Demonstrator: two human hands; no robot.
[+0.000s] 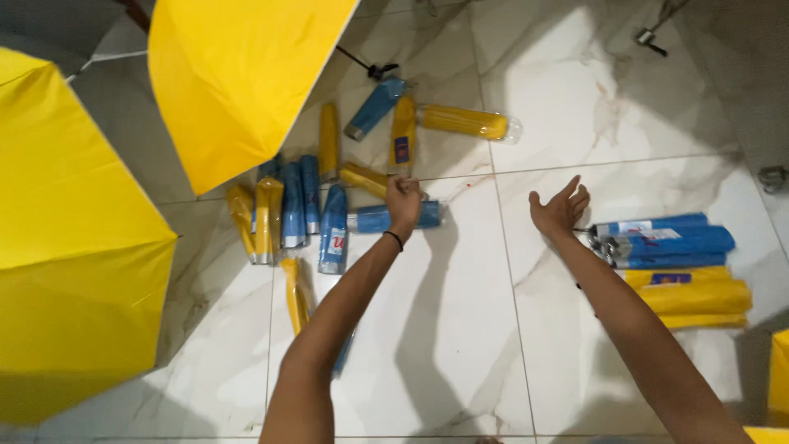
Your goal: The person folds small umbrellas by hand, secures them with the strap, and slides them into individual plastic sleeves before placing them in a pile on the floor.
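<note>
A folded blue umbrella (393, 218) lies crosswise on the pale marble floor (460, 345), near the centre of the view. The left hand (403, 200) is right on top of it, fingers curled down around the sleeve or pressed against it; the exact grip is hidden by the back of the hand, so I cannot tell whether it is fully closed. A black band sits on that wrist. Just at 10 o'clock from the hand lies a folded yellow umbrella (364, 178), touching or nearly touching the knuckles.

The right hand (560, 209) hovers at 3 o'clock from the left, well apart from it, fingers spread and loosely open, holding nothing. Just beside it, at 4 o'clock, rests a neat stack of folded blue and yellow umbrellas (674, 267); the fingers do not touch it.

At 9 o'clock from the left hand lies a loose heap of folded umbrellas (288, 210), blue and yellow mixed. Two open yellow umbrellas (66, 247) fill the left edge and the 11 o'clock corner.
</note>
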